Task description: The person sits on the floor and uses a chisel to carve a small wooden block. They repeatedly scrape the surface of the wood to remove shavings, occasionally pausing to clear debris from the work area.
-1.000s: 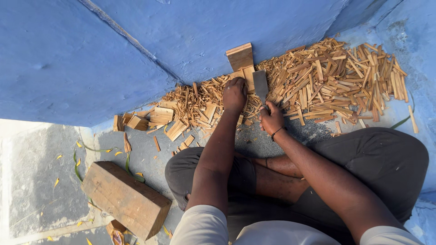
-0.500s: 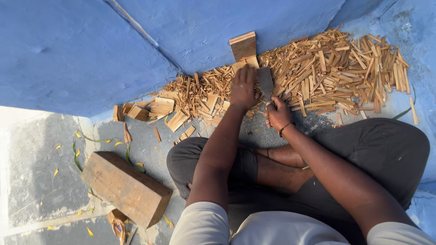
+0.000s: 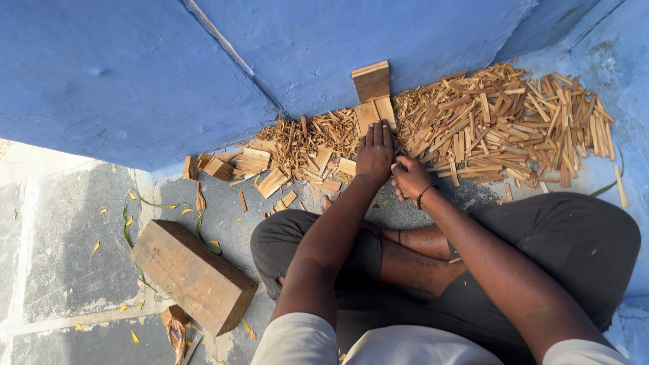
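Note:
I sit cross-legged on the ground in front of a blue wall. My left hand [image 3: 375, 155] lies flat, its fingers stretched onto a pale wooden slat [image 3: 370, 113] that rests below an upright wooden block [image 3: 371, 81]. Just right of it, my right hand [image 3: 409, 179] is curled into a fist around a small tool handle; its working end is hidden behind the left hand. A wide heap of split wood sticks [image 3: 500, 128] spreads to the right, and a smaller heap of chips [image 3: 304, 145] lies to the left.
A thick wooden beam [image 3: 193, 274] lies on the stone floor at the left, beside green leaves [image 3: 128, 230] and yellow scraps. Small cut blocks [image 3: 220, 167] sit near the wall. The blue wall [image 3: 135, 74] closes off the far side.
My left hand has flattened, its fingers now reaching forward onto the slat. The grey blade seen beside it earlier is now hidden. My right hand has stayed close beside the left.

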